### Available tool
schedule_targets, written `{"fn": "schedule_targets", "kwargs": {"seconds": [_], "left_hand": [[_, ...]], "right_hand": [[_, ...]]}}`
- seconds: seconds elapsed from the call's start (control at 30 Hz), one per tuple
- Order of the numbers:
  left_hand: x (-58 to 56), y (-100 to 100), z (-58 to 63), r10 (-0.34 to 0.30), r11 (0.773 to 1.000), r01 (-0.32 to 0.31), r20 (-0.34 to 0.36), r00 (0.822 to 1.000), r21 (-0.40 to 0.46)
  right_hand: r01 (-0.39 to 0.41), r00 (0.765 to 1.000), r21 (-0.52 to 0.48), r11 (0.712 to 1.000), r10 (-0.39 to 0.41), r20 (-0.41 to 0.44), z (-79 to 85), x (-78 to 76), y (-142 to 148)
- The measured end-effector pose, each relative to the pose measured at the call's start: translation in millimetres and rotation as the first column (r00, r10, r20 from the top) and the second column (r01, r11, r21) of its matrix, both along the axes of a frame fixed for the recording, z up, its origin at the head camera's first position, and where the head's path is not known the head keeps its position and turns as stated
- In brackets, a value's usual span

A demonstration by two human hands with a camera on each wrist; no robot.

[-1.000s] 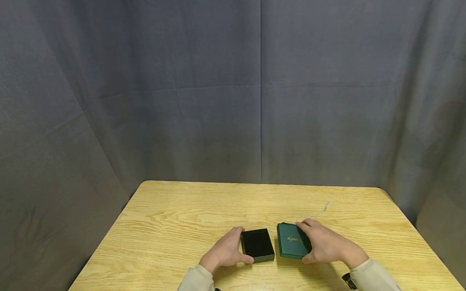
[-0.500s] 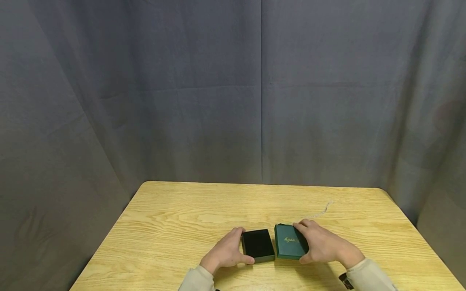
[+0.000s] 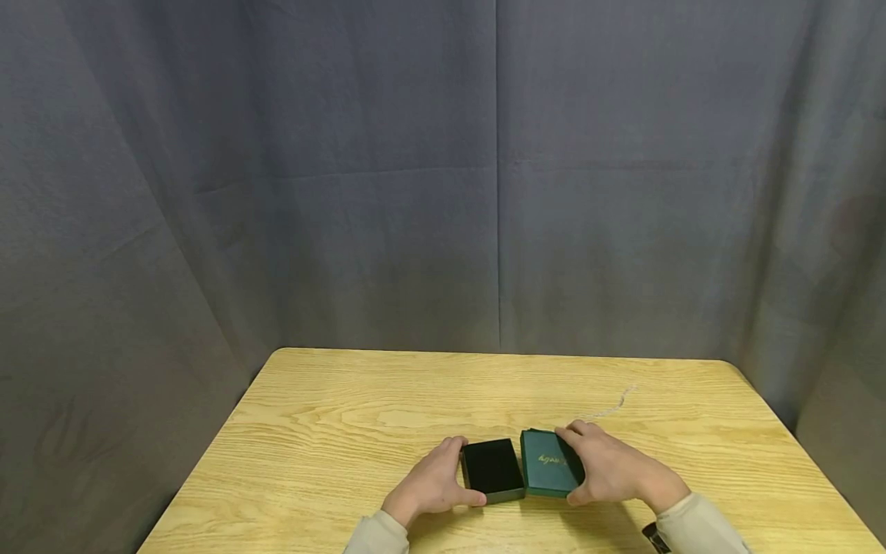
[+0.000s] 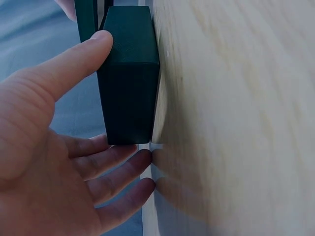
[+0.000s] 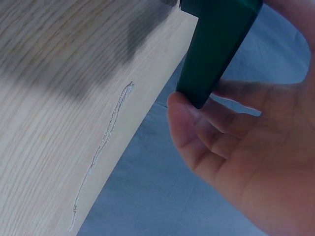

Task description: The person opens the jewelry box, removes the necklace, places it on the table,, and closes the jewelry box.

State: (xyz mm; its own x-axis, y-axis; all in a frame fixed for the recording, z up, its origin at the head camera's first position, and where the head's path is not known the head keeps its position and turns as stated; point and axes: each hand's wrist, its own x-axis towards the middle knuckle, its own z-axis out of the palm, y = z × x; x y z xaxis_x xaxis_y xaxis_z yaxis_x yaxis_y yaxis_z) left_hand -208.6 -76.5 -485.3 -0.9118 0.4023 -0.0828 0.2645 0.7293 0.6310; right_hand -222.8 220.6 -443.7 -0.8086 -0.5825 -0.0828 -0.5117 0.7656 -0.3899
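Note:
In the head view my left hand (image 3: 432, 478) holds the left side of a square box base (image 3: 493, 468), green outside and black inside. The left wrist view has the thumb on a near corner of this green box base (image 4: 129, 98), which rests on the table, and fingers at its far side. My right hand (image 3: 616, 469) grips a green box lid (image 3: 550, 463) with gold lettering by its right part. Raised off the tabletop, the lid (image 5: 211, 49) is pinched between fingertips and thumb in the right wrist view. Its left edge is close beside the base's right side.
A thin silvery chain (image 3: 612, 408) lies on the wooden table (image 3: 332, 431) behind my right hand; the right wrist view shows the chain (image 5: 106, 140) stretched out near the table's edge. Grey curtains (image 3: 388, 192) hang behind and at both sides.
My right hand has shifted slightly left with the lid, narrowing the gap to the box base. The left hand and the base stay almost in place.

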Motion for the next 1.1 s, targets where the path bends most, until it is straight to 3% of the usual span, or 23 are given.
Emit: {"fn": "schedule_targets", "kwargs": {"seconds": [0.37,1.1], "left_hand": [[0.0,0.8,-0.6,0.007,1.0,-0.008,0.031,1.0,0.015],[-2.1,1.5,-0.2,0.016,1.0,-0.017,0.027,0.999,0.014]], "right_hand": [[-0.002,1.0,-0.009,1.0,0.003,0.03,-1.4,0.3,-2.5],[0.011,1.0,0.021,1.0,-0.011,-0.007,4.4,1.9,-12.7]]}}
